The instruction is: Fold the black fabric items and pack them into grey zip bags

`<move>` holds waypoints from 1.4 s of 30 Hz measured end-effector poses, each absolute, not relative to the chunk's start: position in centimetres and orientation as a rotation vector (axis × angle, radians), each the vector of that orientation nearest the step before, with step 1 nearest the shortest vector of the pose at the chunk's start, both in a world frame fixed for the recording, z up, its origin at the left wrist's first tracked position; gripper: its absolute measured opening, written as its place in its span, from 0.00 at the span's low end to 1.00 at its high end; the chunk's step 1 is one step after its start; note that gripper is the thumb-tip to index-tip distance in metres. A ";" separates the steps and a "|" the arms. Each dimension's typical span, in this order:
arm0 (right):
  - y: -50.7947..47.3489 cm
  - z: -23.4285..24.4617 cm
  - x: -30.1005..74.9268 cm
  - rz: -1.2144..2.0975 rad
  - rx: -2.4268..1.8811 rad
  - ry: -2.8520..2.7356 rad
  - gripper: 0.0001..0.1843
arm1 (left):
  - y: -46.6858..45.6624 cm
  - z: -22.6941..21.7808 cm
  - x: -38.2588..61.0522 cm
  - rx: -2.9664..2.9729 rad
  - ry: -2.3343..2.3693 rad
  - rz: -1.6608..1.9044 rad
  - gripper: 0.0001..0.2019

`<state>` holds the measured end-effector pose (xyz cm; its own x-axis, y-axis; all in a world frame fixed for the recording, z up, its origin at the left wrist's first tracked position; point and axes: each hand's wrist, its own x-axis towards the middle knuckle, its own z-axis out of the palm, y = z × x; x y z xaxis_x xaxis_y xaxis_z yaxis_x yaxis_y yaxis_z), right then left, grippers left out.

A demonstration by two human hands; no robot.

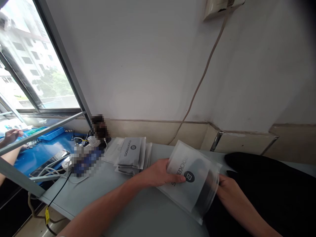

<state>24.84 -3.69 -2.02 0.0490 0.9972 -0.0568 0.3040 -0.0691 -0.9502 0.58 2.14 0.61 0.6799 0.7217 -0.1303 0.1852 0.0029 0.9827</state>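
Over the grey table, a frosted plastic bag (186,158) with a dark round logo and ROCKBROS lettering lies tilted between both hands. Something dark shows through its right part. My left hand (161,172) grips the bag's left side, thumb across the front near the logo, its other fingers behind. At the right edge, my right hand (227,187) is closed on the plastic; its fingertips are partly hidden by the bag. Beyond my left forearm sits a stack of similar printed bags (132,153). Black fabric (269,194) spreads under and beyond my right forearm.
White cables (53,166) and a power strip (92,141) crowd the table's left end beside a metal frame bar (49,130). Past it, another person's hand (12,136) is over a blue work surface (37,156) with a blue tray (51,132). A wall stands behind the table.
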 end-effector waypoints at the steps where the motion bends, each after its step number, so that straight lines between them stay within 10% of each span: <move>1: -3.9 -1.6 24.7 1.069 -1.490 -1.374 0.22 | 2.1 0.4 0.6 1.522 0.760 0.485 0.28; 42: -4.5 -0.2 23.8 1.098 -1.383 -1.542 0.26 | 1.8 0.1 0.3 1.517 0.832 0.585 0.22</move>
